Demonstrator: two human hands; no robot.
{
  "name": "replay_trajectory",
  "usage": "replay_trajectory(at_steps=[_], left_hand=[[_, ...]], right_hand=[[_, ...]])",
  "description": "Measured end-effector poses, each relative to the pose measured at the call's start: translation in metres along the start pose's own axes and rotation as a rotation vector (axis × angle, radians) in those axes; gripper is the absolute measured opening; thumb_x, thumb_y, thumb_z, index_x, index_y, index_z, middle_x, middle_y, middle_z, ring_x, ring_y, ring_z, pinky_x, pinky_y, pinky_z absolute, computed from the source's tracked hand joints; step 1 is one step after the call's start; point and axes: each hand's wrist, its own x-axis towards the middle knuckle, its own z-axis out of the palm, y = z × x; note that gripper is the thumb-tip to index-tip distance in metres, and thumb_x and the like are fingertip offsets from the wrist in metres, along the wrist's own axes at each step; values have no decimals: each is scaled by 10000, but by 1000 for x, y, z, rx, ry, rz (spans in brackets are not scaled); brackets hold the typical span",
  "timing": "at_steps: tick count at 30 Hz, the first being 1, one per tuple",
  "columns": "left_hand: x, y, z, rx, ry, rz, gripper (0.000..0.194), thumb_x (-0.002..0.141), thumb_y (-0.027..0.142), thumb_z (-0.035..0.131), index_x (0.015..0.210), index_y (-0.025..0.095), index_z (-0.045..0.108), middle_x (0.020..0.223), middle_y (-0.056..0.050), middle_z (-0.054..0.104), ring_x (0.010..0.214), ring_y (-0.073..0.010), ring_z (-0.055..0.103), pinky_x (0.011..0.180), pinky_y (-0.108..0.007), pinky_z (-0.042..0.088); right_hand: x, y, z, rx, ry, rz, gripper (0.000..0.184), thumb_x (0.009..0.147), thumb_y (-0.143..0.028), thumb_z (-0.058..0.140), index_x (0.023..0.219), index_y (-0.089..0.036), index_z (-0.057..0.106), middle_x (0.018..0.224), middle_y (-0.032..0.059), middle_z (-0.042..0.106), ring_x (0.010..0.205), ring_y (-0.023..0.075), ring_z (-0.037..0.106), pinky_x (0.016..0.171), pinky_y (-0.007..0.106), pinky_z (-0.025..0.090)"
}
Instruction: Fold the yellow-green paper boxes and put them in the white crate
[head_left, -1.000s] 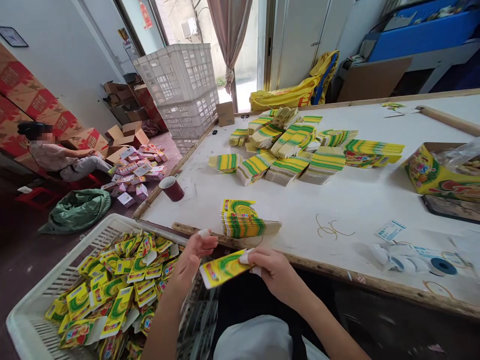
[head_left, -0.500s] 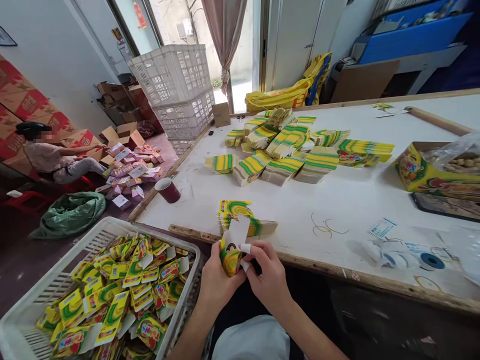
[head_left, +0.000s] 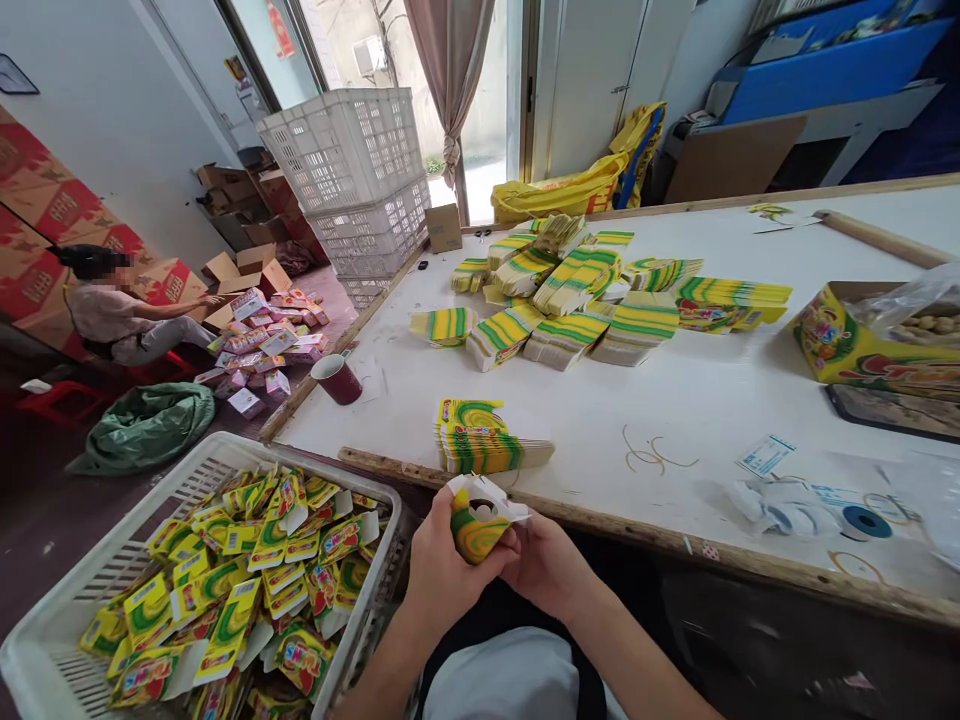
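A small yellow-and-green carton [head_left: 474,537] stands opened out between my hands, just off the table's front edge. My left hand [head_left: 436,552] is closed around its left side and underside. On the right side my right hand [head_left: 553,568] grips the carton near its white top flaps, its fingertips partly hidden. The flaps spread outward around the open top, and a dark-edged round opening shows inside. Right behind the carton, a stack of flat printed cartons [head_left: 476,440] lies at the table edge.
To my left, a white plastic crate [head_left: 45,630] holds many folded cartons. Bundles of flat cartons [head_left: 577,285] cover the table's middle. A maroon mug [head_left: 337,382], rubber bands [head_left: 654,452] and a tape roll [head_left: 864,522] lie around. A person [head_left: 124,310] sits far left.
The tall white flap has folded down and the carton's top has opened wider. My right hand has shifted from the flap to the carton's right side.
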Motion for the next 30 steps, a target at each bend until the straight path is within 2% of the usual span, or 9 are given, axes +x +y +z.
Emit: replay_trajectory(at_steps=[3, 9, 13, 18, 20, 22, 25, 28, 30], left_hand=[[2, 0, 1, -11, -36, -26, 823, 603, 369, 816, 1290, 193, 396, 1101, -132, 673, 992, -306, 660, 817, -413, 530], [4, 1, 2, 74, -121, -13, 761, 662, 322, 762, 1293, 216, 351, 1219, -130, 596, 1106, -296, 608, 899, -428, 501], [1, -1, 0, 161, -193, 60, 652, 690, 242, 706, 1232, 228, 344, 1108, -79, 612, 1003, -255, 634, 821, -376, 522], [0, -6, 0, 285, -201, 145, 471, 684, 172, 634, 1062, 240, 362, 967, -44, 594, 867, -239, 640, 712, -334, 508], [1, -8, 1, 299, -206, 132, 434, 684, 169, 617, 1023, 245, 357, 935, -32, 581, 835, -232, 635, 691, -328, 498], [2, -9, 2, 278, -225, 82, 454, 690, 182, 615, 1047, 248, 341, 924, -25, 579, 825, -229, 634, 687, -330, 496], [1, -12, 5, 199, -256, 32, 595, 678, 159, 607, 1162, 233, 269, 949, -42, 588, 838, -233, 633, 694, -346, 506], [1, -15, 6, 129, -197, 118, 646, 676, 121, 582, 1215, 206, 235, 1091, -112, 539, 969, -248, 608, 773, -382, 518], [2, -17, 4, 164, -115, 187, 640, 659, 104, 587, 1211, 196, 278, 1199, -150, 475, 1117, -280, 541, 880, -435, 490]], right_hand=[[-2, 7, -4, 178, 33, 105, 392, 625, -523, 770, 594, -190, 568, 551, -42, 472, 499, 89, 402, 537, 239, 421], [-6, -6, -4, 1, 52, -52, 424, 616, -532, 805, 859, -208, 682, 704, -8, 631, 600, 115, 499, 637, 262, 439], [-5, -9, 6, -119, 76, -68, 421, 638, -470, 792, 948, -203, 691, 906, 45, 713, 787, 195, 609, 763, 329, 471], [1, -2, 6, -271, 13, -48, 378, 680, -460, 750, 918, -172, 694, 920, 71, 736, 910, 265, 653, 891, 406, 477], [1, 2, 2, -379, 15, -111, 401, 739, -496, 687, 960, -161, 690, 969, 95, 732, 947, 279, 656, 901, 421, 489], [0, 6, -2, -512, 8, -210, 436, 804, -489, 618, 1089, -161, 660, 1064, 117, 712, 1042, 290, 637, 935, 436, 489], [-5, 11, -4, -761, -61, -385, 446, 859, -341, 572, 1282, -199, 559, 1238, 118, 642, 1229, 278, 540, 1029, 448, 440], [-6, 15, -4, -916, -118, -554, 437, 873, -162, 499, 1299, -243, 562, 1306, 98, 606, 1228, 238, 552, 1037, 411, 450], [-4, 16, -5, -933, -68, -656, 463, 870, -99, 464, 1289, -260, 578, 1289, 87, 623, 1179, 219, 595, 1002, 377, 489]])
